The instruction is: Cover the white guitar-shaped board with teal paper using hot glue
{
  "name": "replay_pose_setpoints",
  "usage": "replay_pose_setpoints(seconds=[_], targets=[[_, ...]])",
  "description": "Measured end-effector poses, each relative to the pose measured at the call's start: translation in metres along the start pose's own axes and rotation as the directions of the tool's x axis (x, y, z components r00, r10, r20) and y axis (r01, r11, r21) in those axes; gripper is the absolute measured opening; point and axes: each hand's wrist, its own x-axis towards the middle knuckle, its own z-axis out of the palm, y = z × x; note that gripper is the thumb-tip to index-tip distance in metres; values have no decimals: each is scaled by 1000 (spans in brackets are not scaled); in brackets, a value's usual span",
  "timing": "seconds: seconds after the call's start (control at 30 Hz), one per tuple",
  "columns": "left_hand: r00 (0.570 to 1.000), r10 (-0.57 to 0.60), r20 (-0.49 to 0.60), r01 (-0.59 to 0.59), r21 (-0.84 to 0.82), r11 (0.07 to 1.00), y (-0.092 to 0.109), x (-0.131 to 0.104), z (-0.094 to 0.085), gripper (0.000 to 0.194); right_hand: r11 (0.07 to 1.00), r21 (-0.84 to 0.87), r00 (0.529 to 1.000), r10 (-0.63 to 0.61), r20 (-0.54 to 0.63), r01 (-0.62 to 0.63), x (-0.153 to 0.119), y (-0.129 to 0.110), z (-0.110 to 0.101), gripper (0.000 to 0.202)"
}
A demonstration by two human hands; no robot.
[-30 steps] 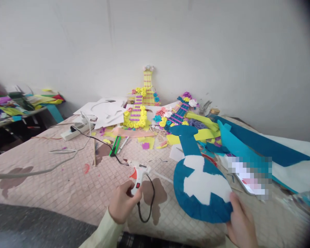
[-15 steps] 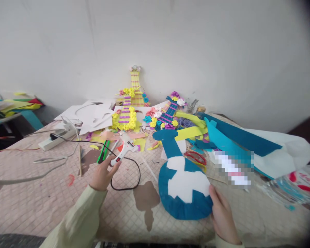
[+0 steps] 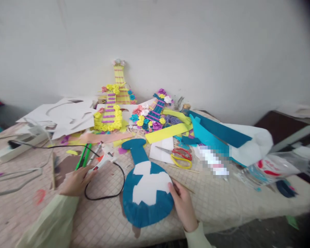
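Note:
A blue guitar-like cutout with a rough white patch in its middle lies near the table's front. My right hand grips its right edge between thumb and fingers. At the left, my left hand is closed round the handle end of a white glue gun, whose black cord loops beside the cutout. Green cutters lie just behind my left hand. Scissors with red and yellow handles rest behind the cutout, partly on white paper.
Decorated yellow and blue paper shapes stand near the wall. White sheets and a power strip are at the left. Blue and white sheets and a plastic bag lie at the right.
The view has swung right, shifting the scene leftward. The cutout has moved off the scissors, which now show fully, and lies lower on the table. Both hands keep their holds.

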Motion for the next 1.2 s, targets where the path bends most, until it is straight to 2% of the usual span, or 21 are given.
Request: replay_pose_setpoints(seconds=[0.17, 0.27, 0.33, 0.43, 0.47, 0.53, 0.6, 0.73, 0.8, 0.87, 0.97, 1.03, 1.13, 1.2], targets=[[992, 80, 94, -85, 49, 995, -18, 6, 9, 42, 998, -57, 997, 21, -71, -25, 4, 1, -5, 46], [987, 124, 107, -130, 55, 990, -26, 8, 14, 43, 979, -202, 997, 9, -75, -24, 6, 2, -16, 47], [981, 172, 95, -176, 43, 983, -30, 9, 17, 45, 936, -353, 999, -4, -52, -15, 9, 1, -30, 47], [976, 206, 65, -207, 13, 978, -35, 9, 19, 47, 789, -613, 999, -49, 12, 46, 25, -9, -63, 44], [977, 205, 58, -205, 1, 979, -36, 9, 19, 47, 718, -692, 997, -71, 38, 78, 35, -13, -75, 41], [977, 209, 35, -208, -27, 978, -36, 9, 20, 46, 675, -732, 995, -98, 27, 86, 64, -25, -96, 36], [981, 189, -46, -191, -34, 981, -35, 7, 21, 43, 633, -769, 990, -142, -6, 86, 103, -35, -107, 31], [969, 154, -191, -161, -22, 987, -32, -4, 14, 33, 553, -829, 987, -163, -12, 81, 183, -42, -100, 21], [966, 127, -225, -143, -58, 988, -31, -17, 5, 29, 524, -850, 991, -131, -17, 55, 209, -37, -90, 26], [965, 85, -248, -111, -91, 990, -30, -34, -5, 27, 507, -862, 994, -99, -48, 8, 224, -31, -84, 30], [970, 36, -242, -72, -141, 987, -25, -62, -19, 31, 503, -862, 991, -74, -111, -59, 228, -26, -85, 30], [963, -59, -264, 2, -211, 977, -18, -75, -25, 33, 517, -852, 984, -90, -151, -84, 224, -32, -91, 27], [949, -147, -280, 62, -293, 954, 2, -83, -31, 31, 564, -823, 966, -169, -194, -67, 212, -59, -99, 21], [951, -135, -278, 43, -315, 948, 22, -80, -39, 29, 609, -793, 952, -233, -196, -14, 196, -86, -102, 20]])
